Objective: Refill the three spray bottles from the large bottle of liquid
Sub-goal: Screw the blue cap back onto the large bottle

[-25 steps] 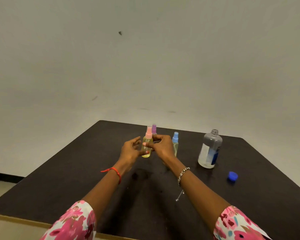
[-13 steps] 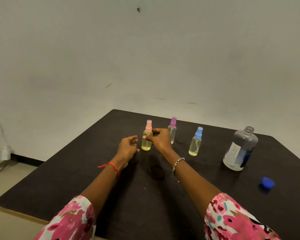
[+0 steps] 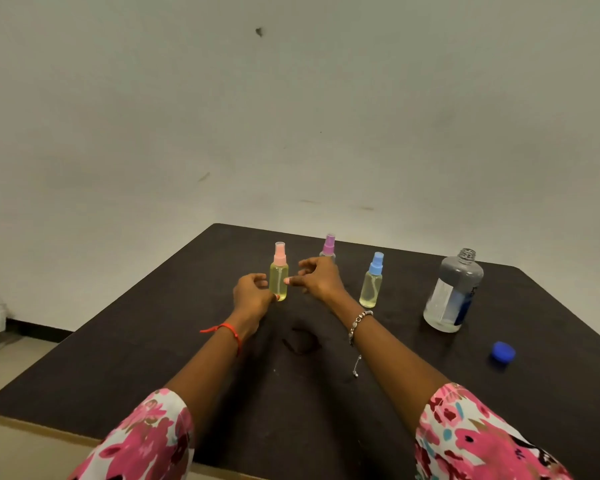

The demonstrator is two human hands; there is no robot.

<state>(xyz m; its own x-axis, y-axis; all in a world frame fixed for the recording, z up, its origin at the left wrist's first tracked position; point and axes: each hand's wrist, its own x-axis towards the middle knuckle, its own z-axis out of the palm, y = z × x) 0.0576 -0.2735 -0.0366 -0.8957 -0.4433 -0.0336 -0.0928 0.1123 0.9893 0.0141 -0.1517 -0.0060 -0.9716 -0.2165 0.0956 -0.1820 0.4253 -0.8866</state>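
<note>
Pink-capped spray bottle (image 3: 278, 271) stands upright on the desk (image 3: 125, 348), looks full of yellowish liquid, sprayer on. A second ago both hands were on it, the right up at the cap; half a second ago the right still pinched its neck. Now both have let go. Left hand (image 3: 252, 294) sits just left of the bottle's base, fingers loosely curled, gripping nothing; a fingertip is at the base, can't tell if touching. Right hand (image 3: 317, 277) is just right of it, fingers loosely curled and spread off the bottle, thumb tip near the glass. Purple-capped spray bottle (image 3: 328, 247) is behind the right hand, body mostly hidden. Blue-capped spray bottle (image 3: 373, 280) stands apart to the right, pale liquid inside. Large bottle (image 3: 452, 292) is further right, uncapped, partly full; its blue cap (image 3: 503, 351) lies on the desk nearby. Judgement: the pink one is done and released; all three are capped, so recapping the large bottle likely remains.
</note>
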